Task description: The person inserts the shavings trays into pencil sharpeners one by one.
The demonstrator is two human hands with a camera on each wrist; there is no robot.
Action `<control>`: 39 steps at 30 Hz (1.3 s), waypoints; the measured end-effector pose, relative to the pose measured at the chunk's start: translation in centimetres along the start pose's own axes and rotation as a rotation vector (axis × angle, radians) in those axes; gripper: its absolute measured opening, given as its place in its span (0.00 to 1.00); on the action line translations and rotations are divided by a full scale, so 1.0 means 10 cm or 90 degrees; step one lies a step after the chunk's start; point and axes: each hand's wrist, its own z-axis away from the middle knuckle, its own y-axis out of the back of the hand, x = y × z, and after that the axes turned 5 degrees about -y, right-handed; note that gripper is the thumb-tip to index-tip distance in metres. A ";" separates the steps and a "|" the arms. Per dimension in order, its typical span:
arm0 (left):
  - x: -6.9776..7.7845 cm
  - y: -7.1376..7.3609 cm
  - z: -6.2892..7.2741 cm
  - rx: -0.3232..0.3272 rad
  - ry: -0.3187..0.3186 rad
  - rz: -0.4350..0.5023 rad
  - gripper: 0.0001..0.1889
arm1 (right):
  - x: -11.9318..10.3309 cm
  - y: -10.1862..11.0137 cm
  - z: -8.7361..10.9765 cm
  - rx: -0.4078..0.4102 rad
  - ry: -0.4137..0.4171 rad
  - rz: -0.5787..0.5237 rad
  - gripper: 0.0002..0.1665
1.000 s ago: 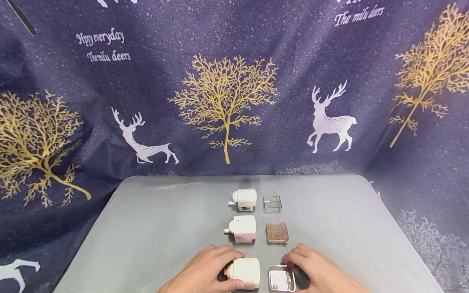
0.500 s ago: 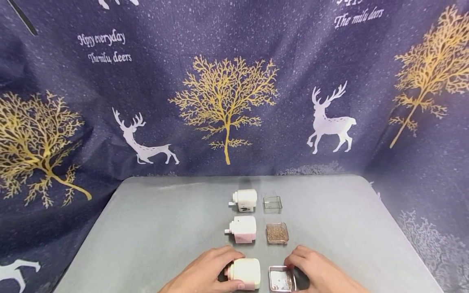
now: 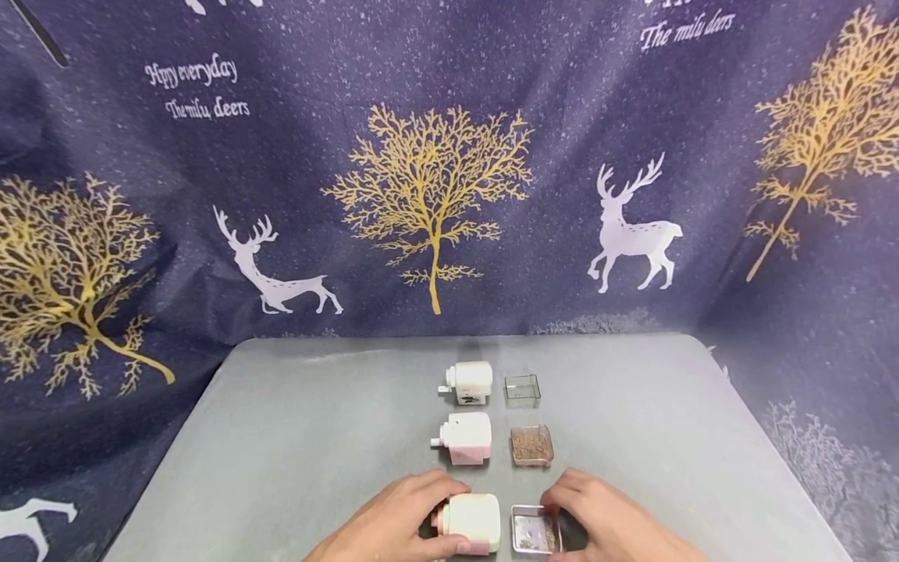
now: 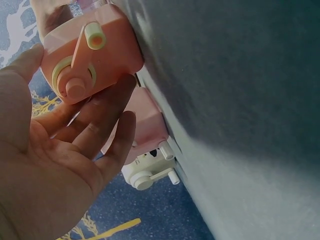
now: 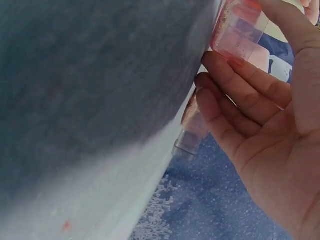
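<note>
My left hand (image 3: 403, 519) grips a crank pencil sharpener (image 3: 474, 519), cream on top and pink below, between thumb and fingers. Its pink back with the crank (image 4: 80, 55) faces the palm in the left wrist view. To the right, my right hand (image 3: 607, 515) pinches a small clear pink shavings drawer (image 3: 527, 531) by its sides. A few shavings lie inside the drawer. The drawer stands close beside the sharpener, with a narrow gap between them. In the right wrist view the drawer (image 5: 240, 37) sits between thumb and fingertips, low against the tabletop.
Behind the hands stand a white-and-pink sharpener (image 3: 467, 439) and a white one (image 3: 472, 382). Right of them are a drawer full of brown shavings (image 3: 531, 446) and a clear grey drawer (image 3: 523, 389). The grey table (image 3: 316, 421) ends at a patterned dark-blue cloth (image 3: 449, 234).
My right hand has shifted the drawer slightly left and away from me, closer to the sharpener. My left hand and the sharpener have stayed nearly still.
</note>
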 end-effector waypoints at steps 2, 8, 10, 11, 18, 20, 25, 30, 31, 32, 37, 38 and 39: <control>0.00 0.00 0.00 0.001 0.001 -0.001 0.23 | -0.01 0.01 -0.02 -0.007 -0.005 0.002 0.28; -0.01 0.00 -0.01 0.005 0.001 -0.006 0.22 | -0.04 0.03 -0.08 -0.023 -0.002 -0.002 0.28; -0.02 0.00 0.00 0.002 -0.003 -0.002 0.22 | -0.05 0.03 -0.10 -0.030 -0.003 -0.007 0.28; -0.02 0.00 0.00 0.001 -0.002 0.003 0.21 | -0.05 0.03 -0.11 -0.034 -0.005 -0.010 0.28; -0.03 -0.01 0.00 -0.009 0.018 0.049 0.20 | -0.07 -0.01 -0.15 -0.034 -0.008 -0.026 0.28; -0.03 -0.01 0.00 -0.008 0.023 0.055 0.20 | -0.08 -0.03 -0.16 -0.027 0.000 -0.021 0.28; -0.04 -0.01 0.00 -0.013 0.021 0.065 0.20 | -0.10 -0.05 -0.19 -0.030 -0.009 -0.029 0.27; -0.04 -0.01 0.00 -0.005 0.000 0.050 0.20 | -0.12 -0.05 -0.22 -0.041 -0.021 -0.043 0.28; -0.04 -0.01 0.00 -0.002 -0.004 0.046 0.20 | -0.12 -0.06 -0.23 -0.040 -0.020 -0.043 0.28; -0.05 -0.01 0.00 -0.001 -0.006 0.047 0.20 | -0.12 -0.06 -0.23 -0.040 -0.017 -0.043 0.28; -0.05 -0.02 0.00 -0.002 -0.003 0.049 0.20 | -0.13 -0.08 -0.25 -0.030 -0.005 -0.039 0.28; -0.05 -0.01 0.01 -0.005 0.001 0.055 0.20 | -0.14 -0.09 -0.26 -0.027 -0.004 -0.037 0.28; -0.04 -0.01 0.01 -0.007 0.005 0.057 0.20 | -0.14 -0.09 -0.26 -0.025 -0.005 -0.037 0.28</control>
